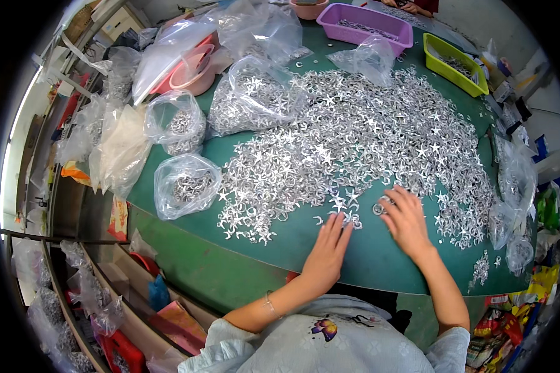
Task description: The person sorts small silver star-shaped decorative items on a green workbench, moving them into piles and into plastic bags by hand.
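Pale butterfly-decorated shirt (348, 340) nearest, both hands (325, 253) (407, 222) rest unclenched among silvery pieces (354, 140) on a green tabletop (379, 267).

Head-worn fisheye, facing down, near both hands (406, 222)

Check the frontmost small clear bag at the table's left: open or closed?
Open. The clear bag has its mouth gaping wide, and silvery metal pieces can be seen inside.
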Tool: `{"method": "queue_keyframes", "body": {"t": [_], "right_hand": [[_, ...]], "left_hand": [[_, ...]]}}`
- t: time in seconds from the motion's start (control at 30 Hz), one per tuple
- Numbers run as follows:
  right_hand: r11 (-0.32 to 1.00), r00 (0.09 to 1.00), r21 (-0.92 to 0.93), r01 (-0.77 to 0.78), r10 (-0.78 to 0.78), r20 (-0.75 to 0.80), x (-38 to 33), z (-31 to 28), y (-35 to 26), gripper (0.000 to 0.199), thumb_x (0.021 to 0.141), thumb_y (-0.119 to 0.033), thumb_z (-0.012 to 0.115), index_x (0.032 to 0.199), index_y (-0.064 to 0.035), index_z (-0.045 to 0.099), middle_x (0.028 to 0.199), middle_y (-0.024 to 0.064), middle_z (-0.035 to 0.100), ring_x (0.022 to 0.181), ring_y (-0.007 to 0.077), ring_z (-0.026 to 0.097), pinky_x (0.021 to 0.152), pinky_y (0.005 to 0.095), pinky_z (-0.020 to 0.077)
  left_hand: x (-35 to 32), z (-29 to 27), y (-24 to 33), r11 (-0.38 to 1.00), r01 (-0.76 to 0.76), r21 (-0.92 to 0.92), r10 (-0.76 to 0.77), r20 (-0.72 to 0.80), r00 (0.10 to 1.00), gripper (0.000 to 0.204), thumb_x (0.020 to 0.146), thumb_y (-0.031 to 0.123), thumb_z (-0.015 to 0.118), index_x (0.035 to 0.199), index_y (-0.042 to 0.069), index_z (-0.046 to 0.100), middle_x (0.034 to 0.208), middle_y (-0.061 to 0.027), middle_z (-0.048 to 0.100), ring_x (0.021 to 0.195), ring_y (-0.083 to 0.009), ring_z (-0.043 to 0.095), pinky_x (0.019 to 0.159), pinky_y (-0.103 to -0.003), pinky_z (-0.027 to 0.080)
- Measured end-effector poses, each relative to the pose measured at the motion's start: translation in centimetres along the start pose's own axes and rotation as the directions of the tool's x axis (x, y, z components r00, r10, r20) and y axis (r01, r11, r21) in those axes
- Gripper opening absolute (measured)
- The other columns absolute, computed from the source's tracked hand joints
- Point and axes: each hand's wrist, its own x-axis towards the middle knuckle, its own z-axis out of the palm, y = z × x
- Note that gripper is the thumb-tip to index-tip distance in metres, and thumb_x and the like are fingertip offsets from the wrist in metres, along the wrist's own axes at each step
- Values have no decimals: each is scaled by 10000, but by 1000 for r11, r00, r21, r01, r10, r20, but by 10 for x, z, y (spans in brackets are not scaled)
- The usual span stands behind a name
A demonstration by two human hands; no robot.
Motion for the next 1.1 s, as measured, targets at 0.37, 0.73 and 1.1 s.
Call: {"method": "queue_keyframes", "body": {"t": [0.37,0.73,1.1], "right_hand": [[974,946,141,-176,207,-250,41,-10,16,410,799,-191,705,1174,-72,589,1258,112,516,1265,351,412,1027,470,308],[988,985,149,-46,20,172,35,-9,-10,543,803,-324,712,1285,-138,546,1372,84,461,1335,356,342,1068,498,303],[969,999,245,0,-11,42,19,-17,-45,501,757,-225,753,1208,-90,582,1308,115,489,1275,368,386,1021,495,334]], "left_hand": [[42,-28,-40,886,230,404,-122,-277,953,534,852,123,609,1349,24,441,1452,-268,297,1355,-468,264,1053,-634,240],[31,-23,-32,960,93,266,-28,-237,971,423,838,24,612,1254,28,536,1421,-278,339,1301,-495,338,1060,-505,348],[17,-16,-17,994,-51,-99,23,-266,964,380,827,-42,581,1203,11,561,1371,-208,450,1254,-411,438,1059,-487,350]]}}
